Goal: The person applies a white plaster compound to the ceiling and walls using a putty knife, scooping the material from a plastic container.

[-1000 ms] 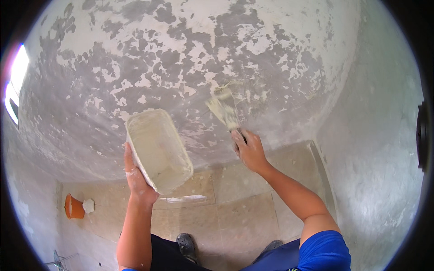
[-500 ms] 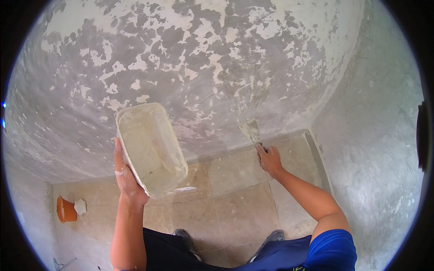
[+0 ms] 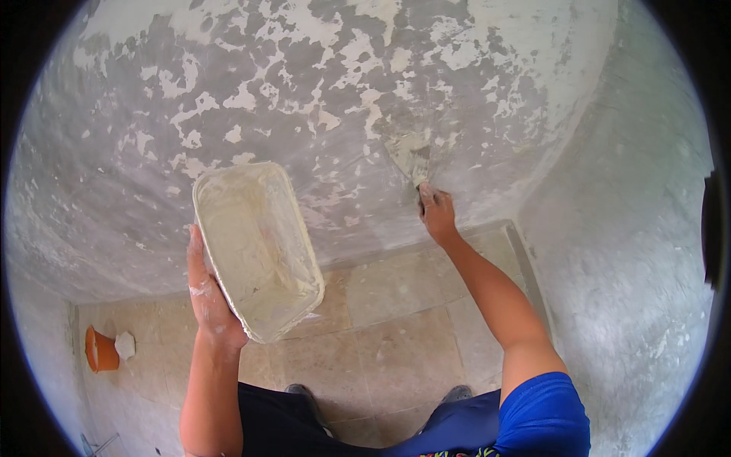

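My left hand [image 3: 213, 305] grips a pale rectangular tub [image 3: 255, 244] along its left side and lower corner. The tub is tilted with its opening toward me, and cream-coloured paste coats its inner walls and bottom. In my right hand [image 3: 438, 213] is a putty knife [image 3: 412, 156], fingers closed around its handle. Its broad blade, smeared with paste, lies against the grey wall [image 3: 335, 198] ahead, which carries uneven white patches. Whitish smears mark my left thumb and wrist.
An orange bucket [image 3: 100, 349] stands on the tiled floor [image 3: 403, 343] at the far left, beside a whitish lump [image 3: 125, 345]. A second grey wall [image 3: 624, 251] meets the patched one at the right corner. My shoes [image 3: 457, 394] show below.
My right hand has moved the putty knife up the wall and slightly left. The tub in my left hand has shifted little and its opening faces me a bit more.
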Action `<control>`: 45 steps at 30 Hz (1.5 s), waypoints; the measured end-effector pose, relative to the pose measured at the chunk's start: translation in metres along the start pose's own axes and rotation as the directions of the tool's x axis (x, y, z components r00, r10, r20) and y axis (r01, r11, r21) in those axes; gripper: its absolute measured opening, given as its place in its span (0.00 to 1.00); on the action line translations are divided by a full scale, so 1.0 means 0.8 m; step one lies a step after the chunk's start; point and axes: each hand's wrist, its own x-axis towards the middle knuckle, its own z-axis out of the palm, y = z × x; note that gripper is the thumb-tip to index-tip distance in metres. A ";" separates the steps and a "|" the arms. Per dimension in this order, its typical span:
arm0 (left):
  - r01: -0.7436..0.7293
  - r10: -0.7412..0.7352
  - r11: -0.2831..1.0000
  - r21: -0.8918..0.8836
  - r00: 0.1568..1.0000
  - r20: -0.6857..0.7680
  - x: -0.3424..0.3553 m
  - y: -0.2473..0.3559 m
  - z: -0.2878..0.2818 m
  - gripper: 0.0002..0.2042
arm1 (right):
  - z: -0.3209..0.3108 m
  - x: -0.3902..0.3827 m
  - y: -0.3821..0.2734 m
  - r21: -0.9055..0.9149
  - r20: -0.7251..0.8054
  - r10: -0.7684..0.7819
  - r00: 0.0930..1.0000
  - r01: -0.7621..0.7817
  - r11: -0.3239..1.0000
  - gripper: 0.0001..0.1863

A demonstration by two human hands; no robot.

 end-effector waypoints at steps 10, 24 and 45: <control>-0.001 0.001 1.000 0.032 1.000 -0.009 -0.016 0.001 0.012 0.35 | -0.046 -0.157 0.141 -0.388 0.220 0.028 0.975 0.061 0.920 0.20; 0.105 -0.107 0.993 0.059 0.993 0.045 -0.008 -0.050 0.058 0.37 | -0.041 -0.022 -0.084 0.053 0.000 0.026 1.000 -0.026 0.998 0.25; 0.158 -0.160 0.987 0.031 0.984 0.073 0.000 -0.054 0.048 0.39 | -0.040 -0.030 -0.017 -0.291 -0.050 -0.175 0.983 0.153 0.944 0.18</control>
